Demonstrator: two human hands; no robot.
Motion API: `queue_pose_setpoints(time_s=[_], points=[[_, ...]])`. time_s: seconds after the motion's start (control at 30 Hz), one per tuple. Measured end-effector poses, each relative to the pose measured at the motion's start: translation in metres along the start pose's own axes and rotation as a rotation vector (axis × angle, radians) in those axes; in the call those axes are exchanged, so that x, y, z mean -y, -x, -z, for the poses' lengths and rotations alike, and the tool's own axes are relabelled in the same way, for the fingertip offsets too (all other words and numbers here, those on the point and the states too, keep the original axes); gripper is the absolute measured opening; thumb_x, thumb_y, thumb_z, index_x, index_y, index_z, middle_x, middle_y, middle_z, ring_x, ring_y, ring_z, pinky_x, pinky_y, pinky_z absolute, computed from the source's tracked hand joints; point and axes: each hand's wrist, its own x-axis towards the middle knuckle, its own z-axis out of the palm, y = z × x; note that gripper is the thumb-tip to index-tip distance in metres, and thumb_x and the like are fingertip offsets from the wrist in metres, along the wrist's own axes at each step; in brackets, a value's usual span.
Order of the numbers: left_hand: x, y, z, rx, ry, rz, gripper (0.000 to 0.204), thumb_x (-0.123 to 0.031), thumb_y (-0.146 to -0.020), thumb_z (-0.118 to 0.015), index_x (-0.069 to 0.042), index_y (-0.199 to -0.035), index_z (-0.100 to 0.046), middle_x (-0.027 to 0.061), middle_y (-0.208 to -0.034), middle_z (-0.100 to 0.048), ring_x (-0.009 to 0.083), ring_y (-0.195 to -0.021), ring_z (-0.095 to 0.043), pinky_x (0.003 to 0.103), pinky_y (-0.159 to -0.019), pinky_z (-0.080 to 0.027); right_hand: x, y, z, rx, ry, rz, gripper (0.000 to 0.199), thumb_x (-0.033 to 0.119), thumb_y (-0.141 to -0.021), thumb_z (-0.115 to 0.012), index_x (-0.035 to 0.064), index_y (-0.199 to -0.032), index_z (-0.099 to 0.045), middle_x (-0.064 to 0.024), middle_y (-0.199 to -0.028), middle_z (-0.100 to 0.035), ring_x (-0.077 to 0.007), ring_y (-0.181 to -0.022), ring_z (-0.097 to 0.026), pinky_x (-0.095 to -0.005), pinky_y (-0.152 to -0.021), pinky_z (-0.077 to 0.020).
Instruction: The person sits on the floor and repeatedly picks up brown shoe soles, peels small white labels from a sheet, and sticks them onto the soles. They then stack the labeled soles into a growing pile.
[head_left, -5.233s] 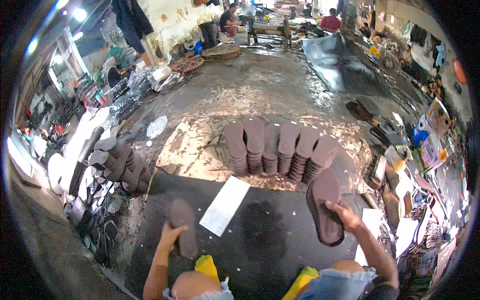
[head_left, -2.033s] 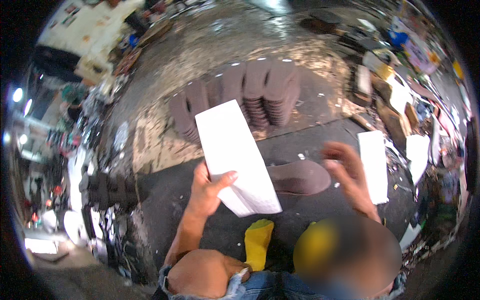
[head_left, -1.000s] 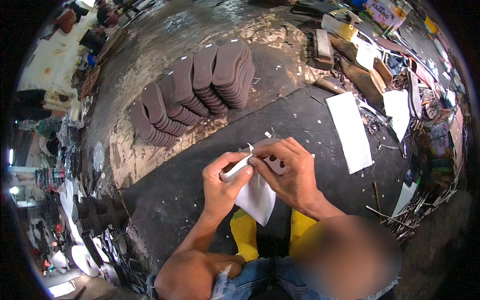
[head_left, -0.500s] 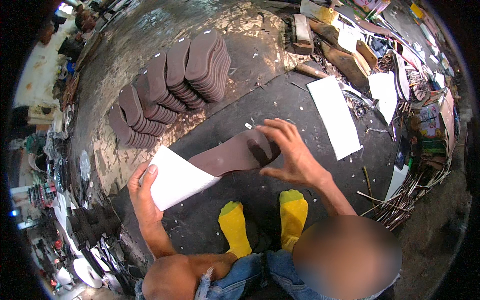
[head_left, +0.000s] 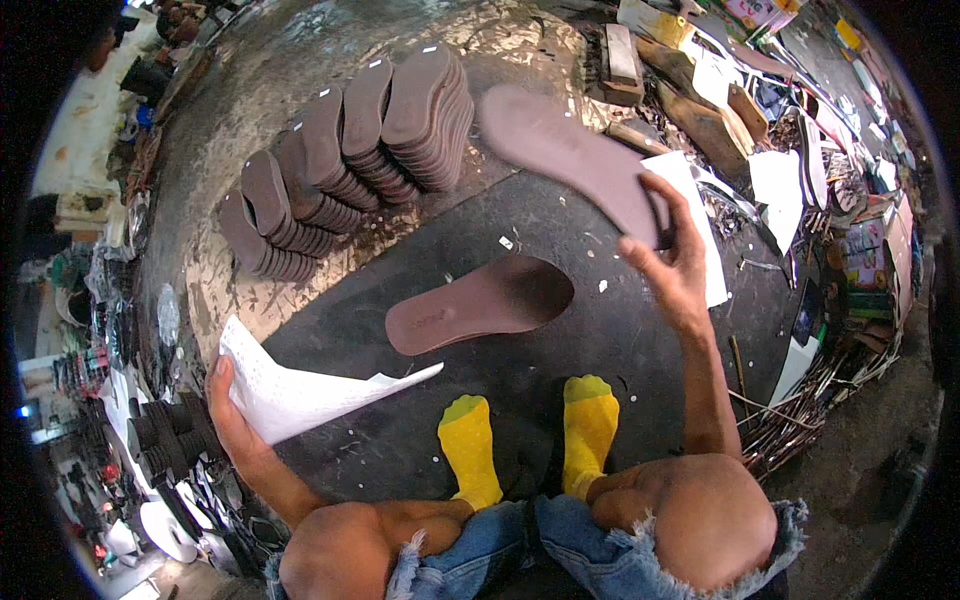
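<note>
My right hand [head_left: 675,250] grips a brown shoe sole [head_left: 570,150] by one end, raised to the right of the stacks and slightly blurred. Another brown sole [head_left: 480,305] lies flat on the black mat [head_left: 400,270] in front of my feet. Off to the left, my left hand [head_left: 235,410] pinches a sheet of white paper [head_left: 300,390] at its edge; the paper curls, with its point reaching toward the sole on the mat. Several stacks of brown soles [head_left: 365,130] stand in a slanting row at the far left.
Another white sheet [head_left: 700,240] lies behind my right hand. Wooden shoe lasts [head_left: 695,125], a wooden block [head_left: 620,60] and scraps crowd the far right. Thin sticks [head_left: 790,430] are heaped at the right. My feet in yellow socks [head_left: 470,450] rest on the mat's near side.
My right hand has lifted a sole up and to the right, leaving another on the mat. My left hand has drawn the paper leftward, off the soles.
</note>
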Motion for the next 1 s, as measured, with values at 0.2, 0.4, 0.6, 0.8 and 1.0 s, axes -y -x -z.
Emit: queue_pose_setpoints(time_s=[0.2,0.4,0.6,0.8,1.0], points=[[0.064,-0.083,0.065,0.13,-0.295,0.25,0.041,-0.026,-0.099,-0.079,0.0,-0.13,-0.075,0.0081,-0.116,-0.077,0.0199,-0.103,-0.073,0.036,-0.094,-0.058,-0.008,0.03,-0.05,0.545,0.362,0.215,0.084,0.025,-0.077,-0.097,0.0194,-0.153,-0.062,-0.0175,-0.167,-0.044,-0.043,-0.157,-0.042,-0.0608,-0.134,-0.0278],[0.14,-0.112,0.088,0.188,-0.486,0.315,0.041,-0.023,-0.098,-0.084,-0.001,-0.132,-0.079,0.008,-0.119,-0.079,0.0187,-0.104,-0.073,0.032,-0.093,-0.057,-0.024,0.033,-0.063,0.664,0.492,0.288,0.085,0.022,-0.078,-0.095,0.0243,-0.155,-0.058,-0.0163,-0.167,-0.043,-0.0401,-0.156,-0.044,-0.0711,-0.136,-0.0167],[0.179,-0.116,0.085,0.127,-0.481,0.25,0.052,-0.034,-0.101,-0.081,-0.001,-0.141,-0.074,0.0109,-0.128,-0.076,0.021,-0.112,-0.072,0.037,-0.099,-0.056,-0.022,0.029,-0.058,0.677,0.466,0.269,0.085,0.021,-0.077,-0.094,0.0226,-0.156,-0.062,-0.0188,-0.166,-0.045,-0.0416,-0.156,-0.044,-0.0667,-0.134,-0.0262],[0.187,-0.106,0.101,0.075,-0.431,0.255,0.064,-0.045,-0.102,-0.079,0.0,-0.146,-0.067,0.012,-0.132,-0.074,0.0236,-0.113,-0.072,0.04,-0.098,-0.058,-0.03,0.015,-0.001,0.14,-0.006,0.053,0.082,0.027,-0.079,-0.088,0.0011,-0.153,-0.065,-0.0187,-0.158,-0.062,-0.0318,-0.147,-0.058,-0.0455,-0.124,-0.045],[0.194,-0.103,0.115,-0.167,-0.489,0.202,0.076,-0.048,-0.103,-0.079,0.002,-0.156,-0.056,0.0144,-0.144,-0.067,0.0269,-0.127,-0.065,0.042,-0.107,-0.053,-0.062,0.0,0.058,-0.215,-0.299,-0.031,0.087,0.03,-0.092,-0.086,-0.0106,-0.161,-0.051,-0.0228,-0.162,-0.056,-0.033,-0.15,-0.055,-0.0433,-0.13,-0.0372]])
